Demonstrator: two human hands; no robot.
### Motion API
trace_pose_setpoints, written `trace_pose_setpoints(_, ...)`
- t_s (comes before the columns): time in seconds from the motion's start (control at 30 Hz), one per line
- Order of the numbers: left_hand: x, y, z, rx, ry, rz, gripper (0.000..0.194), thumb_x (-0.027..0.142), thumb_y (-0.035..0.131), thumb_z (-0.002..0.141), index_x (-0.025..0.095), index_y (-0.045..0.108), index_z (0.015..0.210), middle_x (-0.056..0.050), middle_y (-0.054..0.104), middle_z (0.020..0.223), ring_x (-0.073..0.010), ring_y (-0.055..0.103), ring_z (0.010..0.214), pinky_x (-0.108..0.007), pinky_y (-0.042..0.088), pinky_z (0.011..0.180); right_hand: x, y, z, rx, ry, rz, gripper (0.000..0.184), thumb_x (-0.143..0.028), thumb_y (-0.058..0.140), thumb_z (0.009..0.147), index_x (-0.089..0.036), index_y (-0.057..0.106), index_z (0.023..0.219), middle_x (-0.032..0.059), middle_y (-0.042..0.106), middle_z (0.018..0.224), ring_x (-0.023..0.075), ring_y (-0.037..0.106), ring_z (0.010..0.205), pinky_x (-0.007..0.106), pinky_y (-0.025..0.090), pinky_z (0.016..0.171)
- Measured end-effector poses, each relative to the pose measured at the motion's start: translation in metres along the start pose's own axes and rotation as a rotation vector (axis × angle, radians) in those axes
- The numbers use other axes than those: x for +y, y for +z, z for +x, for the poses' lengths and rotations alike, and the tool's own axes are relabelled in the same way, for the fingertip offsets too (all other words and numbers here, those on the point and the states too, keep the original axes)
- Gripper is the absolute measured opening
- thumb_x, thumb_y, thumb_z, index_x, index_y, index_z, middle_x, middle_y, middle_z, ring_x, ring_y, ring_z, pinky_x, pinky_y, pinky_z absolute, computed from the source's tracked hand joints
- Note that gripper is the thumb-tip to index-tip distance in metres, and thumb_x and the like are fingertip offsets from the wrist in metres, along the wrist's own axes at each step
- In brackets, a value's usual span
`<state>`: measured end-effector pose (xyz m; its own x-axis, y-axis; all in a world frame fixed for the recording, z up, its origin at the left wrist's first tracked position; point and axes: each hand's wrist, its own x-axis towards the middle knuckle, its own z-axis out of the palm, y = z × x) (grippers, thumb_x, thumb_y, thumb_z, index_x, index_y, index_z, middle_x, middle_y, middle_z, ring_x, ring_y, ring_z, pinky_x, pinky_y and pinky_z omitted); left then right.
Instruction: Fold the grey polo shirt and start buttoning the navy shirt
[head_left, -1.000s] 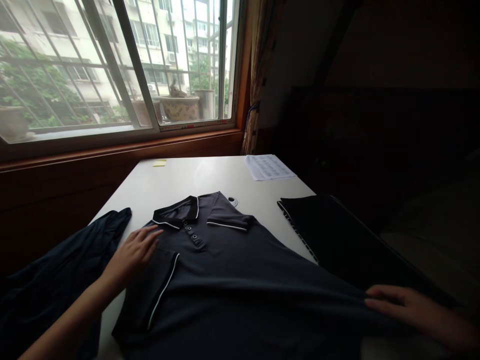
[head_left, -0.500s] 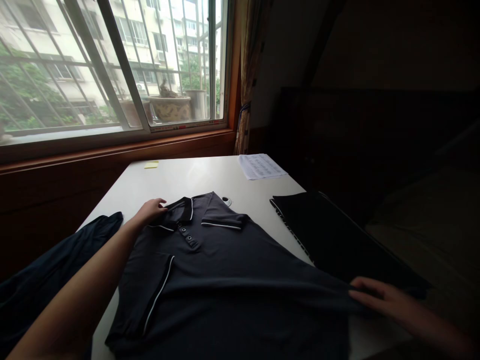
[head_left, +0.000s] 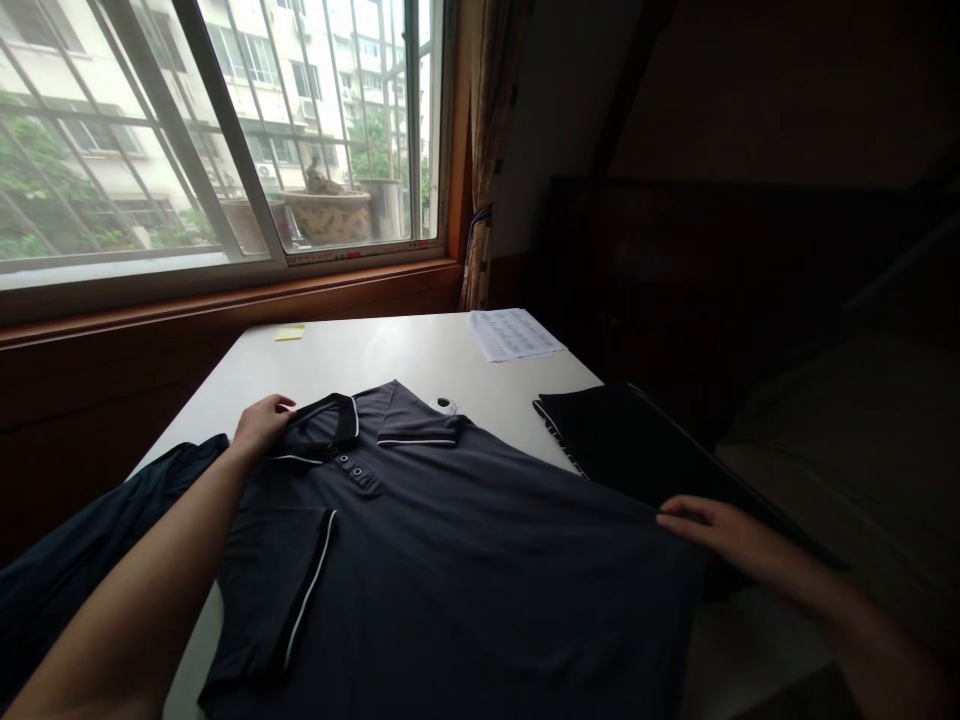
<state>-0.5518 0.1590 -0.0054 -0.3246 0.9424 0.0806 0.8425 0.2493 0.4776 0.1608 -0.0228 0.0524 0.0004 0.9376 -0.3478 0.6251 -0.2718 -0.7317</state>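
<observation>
A dark polo shirt point(head_left: 450, 560) with white-trimmed collar and sleeves lies spread front up across the white table point(head_left: 360, 350), its buttoned placket facing up. My left hand point(head_left: 262, 425) is closed on the shirt by the collar, at its left shoulder side in view. Far to the right, my right hand point(head_left: 694, 522) pinches the shirt's lower side edge and holds it stretched out. The near part of the shirt runs out of view at the bottom.
Folded black cloth point(head_left: 637, 440) lies at the table's right, partly behind the shirt. Another dark garment point(head_left: 127, 530) hangs over the left edge. Printed sheets point(head_left: 514, 335), a yellow sticky note point(head_left: 289, 332) and a small round white object point(head_left: 443, 406) rest farther back, below the window.
My right hand has moved up and left in view with the shirt's edge, and the fold across the shirt has smoothed out. The collar and my left hand have shifted left.
</observation>
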Motion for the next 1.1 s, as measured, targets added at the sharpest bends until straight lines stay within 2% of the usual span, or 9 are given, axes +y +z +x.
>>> trace_pose_setpoints(0.23, -0.019, -0.018, 0.015, 0.113, -0.082, 0.008, 0.031, 0.035, 0.063, 0.078, 0.016, 0.071, 0.101, -0.01, 0.074, 0.098, -0.0279, 0.068, 0.096, -0.034, 0.05, 0.083, -0.033, 0.005, 0.066, 0.02, -0.015, 0.09, 0.037, -0.055, 0.072, 0.071, -0.02, 0.07, 0.082, 0.0036, 0.07, 0.078, 0.0207, 0.063, 0.073, 0.029, 0.049, 0.064)
trace_pose_setpoints(0.4, -0.026, -0.021, 0.018, 0.182, -0.095, 0.021, 0.029, 0.036, 0.061, 0.08, 0.015, 0.07, 0.098, -0.011, 0.073, 0.097, -0.0282, 0.067, 0.094, -0.037, 0.051, 0.083, -0.061, 0.001, 0.112, 0.144, -0.099, 0.085, 0.037, -0.054, 0.074, 0.069, -0.02, 0.07, 0.082, 0.0041, 0.07, 0.076, 0.0197, 0.063, 0.071, 0.028, 0.048, 0.062)
trace_pose_setpoints(0.5, -0.025, -0.018, 0.015, 0.209, -0.055, 0.045, 0.027, 0.034, 0.058, 0.081, 0.015, 0.069, 0.096, -0.012, 0.072, 0.093, -0.029, 0.066, 0.092, -0.039, 0.052, 0.084, -0.075, 0.004, 0.129, 0.224, -0.187, 0.036, 0.04, -0.055, 0.072, 0.072, -0.02, 0.072, 0.091, 0.006, 0.072, 0.079, 0.0219, 0.065, 0.075, 0.029, 0.05, 0.067)
trace_pose_setpoints(0.6, -0.023, -0.016, 0.004, 0.246, 0.046, 0.083, 0.031, 0.032, 0.054, 0.081, 0.015, 0.069, 0.101, -0.013, 0.069, 0.099, -0.0314, 0.061, 0.105, -0.044, 0.046, 0.098, -0.077, 0.013, 0.135, 0.26, -0.202, 0.043, 0.043, -0.054, 0.071, 0.075, -0.02, 0.071, 0.103, 0.008, 0.073, 0.085, 0.023, 0.067, 0.079, 0.031, 0.052, 0.072)
trace_pose_setpoints(0.73, -0.025, -0.027, -0.032, 0.219, 0.276, 0.127, 0.033, 0.033, 0.053, 0.082, 0.021, 0.069, 0.108, -0.011, 0.064, 0.113, -0.0302, 0.056, 0.112, -0.044, 0.04, 0.106, -0.062, 0.022, 0.128, 0.261, -0.144, 0.099, 0.054, -0.055, 0.07, 0.078, -0.021, 0.064, 0.12, 0.0105, 0.073, 0.096, 0.0237, 0.068, 0.085, 0.031, 0.054, 0.073)
trace_pose_setpoints(0.83, -0.032, -0.044, -0.075, 0.008, 0.715, 0.194, 0.027, 0.028, 0.051, 0.087, 0.025, 0.07, 0.104, -0.008, 0.064, 0.114, -0.0269, 0.057, 0.107, -0.04, 0.045, 0.101, -0.05, 0.022, 0.114, 0.202, -0.11, 0.078, 0.063, -0.056, 0.065, 0.083, -0.021, 0.052, 0.135, 0.0098, 0.073, 0.098, 0.0248, 0.069, 0.091, 0.031, 0.054, 0.074)
trace_pose_setpoints(0.9, -0.037, -0.054, -0.106, -0.135, 0.862, 0.229, 0.027, 0.022, 0.052, 0.086, 0.027, 0.071, 0.104, -0.006, 0.064, 0.117, -0.0243, 0.058, 0.108, -0.035, 0.048, 0.096, -0.046, 0.024, 0.102, 0.135, -0.107, 0.082, 0.071, -0.055, 0.063, 0.085, -0.021, 0.04, 0.143, 0.0086, 0.074, 0.099, 0.0252, 0.07, 0.093, 0.033, 0.054, 0.079)
trace_pose_setpoints(1.0, -0.041, -0.065, -0.151, -0.228, 0.921, 0.243, 0.038, 0.013, 0.051, 0.084, 0.029, 0.07, 0.112, -0.005, 0.065, 0.119, -0.0224, 0.059, 0.111, -0.031, 0.051, 0.094, -0.046, 0.031, 0.082, 0.09, -0.114, 0.047, 0.082, -0.056, 0.063, 0.084, -0.021, 0.028, 0.149, 0.0056, 0.076, 0.095, 0.0259, 0.072, 0.094, 0.035, 0.053, 0.086)
trace_pose_setpoints(1.1, -0.043, -0.071, -0.186, -0.26, 0.917, 0.273, 0.049, 0.01, 0.053, 0.08, 0.032, 0.067, 0.122, -0.005, 0.065, 0.123, -0.0225, 0.06, 0.115, -0.032, 0.051, 0.098, -0.049, 0.045, 0.058, 0.103, -0.139, -0.125, 0.085, -0.056, 0.064, 0.082, -0.024, 0.027, 0.152, 0.0025, 0.077, 0.089, 0.0265, 0.072, 0.092, 0.035, 0.051, 0.086)
